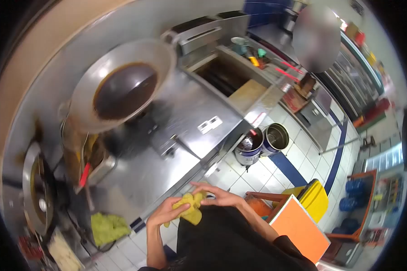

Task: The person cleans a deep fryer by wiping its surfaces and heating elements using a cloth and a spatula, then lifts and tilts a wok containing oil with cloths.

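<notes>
A crumpled yellow cloth (192, 212) is bunched between my two hands, just in front of the dark apron at the counter's edge. My left hand (169, 211) grips its left side, the thumb lying across the top. On the other side my right hand (219, 196) pinches the cloth between thumb and fingers. Beyond the hands stretches a steel counter (144, 174). A large wok (167, 58) with dark brown liquid sits over the burner area at its back. The cloth hides part of the fingertips.
A green cloth (108, 228) hangs at the counter's left end, near a smaller wok (30, 194). A metal tray with a red-handled tool (84, 175) stands beside the big wok. Two buckets (248, 156) stand on the tiled floor. An orange-topped stand (298, 230) is at my right.
</notes>
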{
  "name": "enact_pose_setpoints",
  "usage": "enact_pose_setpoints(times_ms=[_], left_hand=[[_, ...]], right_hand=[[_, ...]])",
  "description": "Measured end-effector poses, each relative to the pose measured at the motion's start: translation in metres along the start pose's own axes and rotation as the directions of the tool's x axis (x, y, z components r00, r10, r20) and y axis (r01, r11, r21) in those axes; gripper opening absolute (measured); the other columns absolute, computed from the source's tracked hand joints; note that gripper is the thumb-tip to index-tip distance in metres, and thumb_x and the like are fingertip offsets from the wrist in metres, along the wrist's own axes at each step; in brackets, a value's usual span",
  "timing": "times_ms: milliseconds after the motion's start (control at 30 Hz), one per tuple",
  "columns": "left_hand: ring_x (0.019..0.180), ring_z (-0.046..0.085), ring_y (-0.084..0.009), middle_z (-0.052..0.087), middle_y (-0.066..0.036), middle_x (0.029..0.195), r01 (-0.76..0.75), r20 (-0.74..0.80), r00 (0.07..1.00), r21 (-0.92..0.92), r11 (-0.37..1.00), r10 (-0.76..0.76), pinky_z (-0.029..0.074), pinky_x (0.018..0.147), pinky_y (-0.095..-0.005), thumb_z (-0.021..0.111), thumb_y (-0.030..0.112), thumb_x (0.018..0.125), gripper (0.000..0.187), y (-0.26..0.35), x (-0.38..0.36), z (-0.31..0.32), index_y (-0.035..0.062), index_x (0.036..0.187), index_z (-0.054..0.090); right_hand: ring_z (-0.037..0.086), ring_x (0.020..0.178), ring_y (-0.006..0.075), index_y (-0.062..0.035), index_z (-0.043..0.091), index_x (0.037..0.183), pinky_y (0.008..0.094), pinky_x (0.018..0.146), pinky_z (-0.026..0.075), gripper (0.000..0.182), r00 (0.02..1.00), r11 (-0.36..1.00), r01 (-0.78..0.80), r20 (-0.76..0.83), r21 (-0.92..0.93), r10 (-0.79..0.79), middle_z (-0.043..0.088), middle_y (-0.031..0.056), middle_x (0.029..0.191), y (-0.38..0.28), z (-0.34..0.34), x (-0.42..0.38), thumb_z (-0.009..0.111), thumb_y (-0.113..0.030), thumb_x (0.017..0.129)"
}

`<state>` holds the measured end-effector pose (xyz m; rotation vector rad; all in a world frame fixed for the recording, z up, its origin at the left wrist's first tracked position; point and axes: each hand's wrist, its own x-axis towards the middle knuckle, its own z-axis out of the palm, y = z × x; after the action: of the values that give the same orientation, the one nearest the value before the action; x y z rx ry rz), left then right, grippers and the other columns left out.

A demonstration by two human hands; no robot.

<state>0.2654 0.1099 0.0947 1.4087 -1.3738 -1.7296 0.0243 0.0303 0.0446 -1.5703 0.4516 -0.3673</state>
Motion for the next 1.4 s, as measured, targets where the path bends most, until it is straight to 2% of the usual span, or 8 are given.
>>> enact_pose_setpoints(times_ms=[167, 267, 400, 600, 967, 1033, 1133, 1400], left_hand=[[0.075, 0.053, -0.0067, 0.064, -0.001, 0.083, -0.135, -0.076, 0.988, 0.006, 0.991, 0.135, 0.045, 0.068, -0.0257, 0.063, 0.028, 0.093, 0.033, 0.066, 0.109, 0.053, -0.0022, 0.105, 0.067], [0.080, 0.054, -0.0069, 0.063, -0.002, 0.088, -0.142, -0.116, 0.982, 0.064, 0.988, 0.149, 0.045, 0.072, -0.0250, 0.068, 0.022, 0.090, 0.030, 0.097, 0.160, 0.066, -0.0016, 0.107, 0.063], [0.089, 0.058, -0.0117, 0.064, -0.004, 0.094, -0.239, -0.213, 0.939, 0.162, 0.957, 0.271, 0.047, 0.080, -0.0276, 0.070, 0.017, 0.086, 0.031, 0.107, 0.238, 0.071, 0.0009, 0.110, 0.058], [0.091, 0.063, -0.0244, 0.066, -0.014, 0.096, -0.356, -0.283, 0.826, 0.411, 0.839, 0.488, 0.048, 0.081, -0.0349, 0.066, 0.018, 0.087, 0.028, 0.164, 0.347, 0.083, 0.0045, 0.110, 0.058], [0.110, 0.058, -0.0372, 0.059, -0.022, 0.116, -0.094, -0.236, 0.922, 0.631, 0.770, 0.306, 0.045, 0.093, -0.0446, 0.062, 0.017, 0.087, 0.030, 0.129, 0.507, 0.132, 0.0059, 0.115, 0.059], [0.128, 0.041, -0.0421, 0.043, -0.024, 0.138, -0.201, -0.064, 0.825, 0.895, 0.397, 0.561, 0.032, 0.109, -0.0480, 0.060, 0.019, 0.087, 0.046, 0.122, 0.522, 0.144, 0.0029, 0.129, 0.050], [0.139, 0.025, -0.0457, 0.028, -0.029, 0.148, -0.343, 0.139, 0.895, 0.822, 0.455, 0.424, 0.018, 0.115, -0.0516, 0.057, 0.023, 0.089, 0.064, 0.088, 0.530, 0.153, -0.0062, 0.141, 0.033], [0.138, 0.027, -0.0463, 0.028, -0.033, 0.147, -0.236, 0.155, 0.960, 0.894, 0.380, 0.232, 0.026, 0.113, -0.0486, 0.049, 0.042, 0.094, 0.075, 0.046, 0.581, 0.187, -0.0122, 0.141, 0.030]], right_hand=[[0.059, 0.103, 0.0218, -0.0027, 0.062, 0.108, 0.0345, 0.093, 0.044, 0.021, 0.932, 0.992, 0.014, -0.357, -0.128, -0.059, 0.064, 0.0111, 0.108, 0.001, -0.070, -0.071, 0.064, -0.015, 0.092], [0.065, 0.075, 0.0236, 0.0006, 0.063, 0.098, 0.0328, 0.074, 0.050, 0.016, 0.612, 0.978, -0.132, -0.789, -0.162, -0.047, 0.067, 0.0118, 0.080, -0.009, -0.122, -0.095, 0.062, -0.014, 0.092], [0.063, 0.074, 0.0411, -0.0055, 0.064, 0.094, 0.0441, 0.061, 0.049, 0.013, 0.466, 0.902, -0.246, -0.859, -0.354, -0.211, 0.065, 0.0210, 0.079, -0.004, -0.193, -0.095, 0.060, -0.017, 0.090], [0.063, 0.070, 0.0389, -0.0059, 0.063, 0.091, 0.0443, 0.060, 0.048, 0.016, 0.309, 0.829, -0.393, -0.906, -0.398, -0.289, 0.064, 0.0188, 0.075, 0.000, -0.287, -0.074, 0.060, -0.022, 0.090], [0.053, 0.111, 0.0370, -0.0055, 0.065, 0.103, 0.0440, 0.091, 0.043, 0.021, -0.055, 0.843, -0.528, -0.987, -0.102, -0.154, 0.056, 0.0200, 0.118, 0.130, -0.395, -0.034, 0.066, -0.017, 0.086], [0.038, 0.128, 0.0408, -0.0043, 0.053, 0.127, 0.0457, 0.104, 0.034, 0.044, -0.061, 0.841, -0.541, -0.998, 0.007, -0.031, 0.038, 0.0233, 0.139, 0.156, -0.397, -0.025, 0.065, -0.017, 0.087], [0.027, 0.139, 0.0375, 0.0005, 0.021, 0.147, 0.0429, 0.115, 0.022, 0.063, -0.212, 0.896, -0.401, -0.971, 0.189, 0.110, 0.026, 0.0219, 0.149, 0.187, -0.380, -0.015, 0.051, -0.022, 0.096], [0.037, 0.134, 0.0272, -0.0087, 0.033, 0.142, 0.0443, 0.109, 0.027, 0.055, -0.314, 0.776, 0.211, -0.710, 0.595, 0.630, 0.038, 0.0145, 0.145, 0.209, -0.363, -0.038, 0.037, -0.045, 0.101]])
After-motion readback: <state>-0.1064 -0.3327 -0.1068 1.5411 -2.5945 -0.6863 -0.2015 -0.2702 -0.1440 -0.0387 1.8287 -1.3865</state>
